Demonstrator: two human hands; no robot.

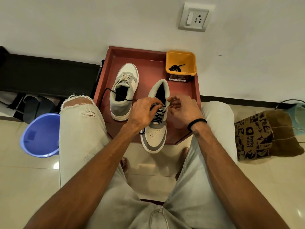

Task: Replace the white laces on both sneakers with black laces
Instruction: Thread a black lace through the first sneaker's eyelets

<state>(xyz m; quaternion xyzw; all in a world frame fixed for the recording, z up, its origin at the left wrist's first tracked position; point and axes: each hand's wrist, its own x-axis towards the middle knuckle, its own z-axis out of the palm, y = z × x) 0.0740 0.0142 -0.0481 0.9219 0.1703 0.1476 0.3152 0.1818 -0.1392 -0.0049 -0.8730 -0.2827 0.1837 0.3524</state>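
Red tray (148, 66) against the wall holds both sneakers. Your left hand (142, 113) and right hand (184, 109) pinch the black lace (157, 115) on the near sneaker (155, 134); far sneaker (125, 90) keeps white laces (123, 78).

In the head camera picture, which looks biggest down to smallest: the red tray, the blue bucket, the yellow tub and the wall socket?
1. red tray
2. blue bucket
3. yellow tub and wall socket: they look about alike, and the socket sits farther away, so no ranking.
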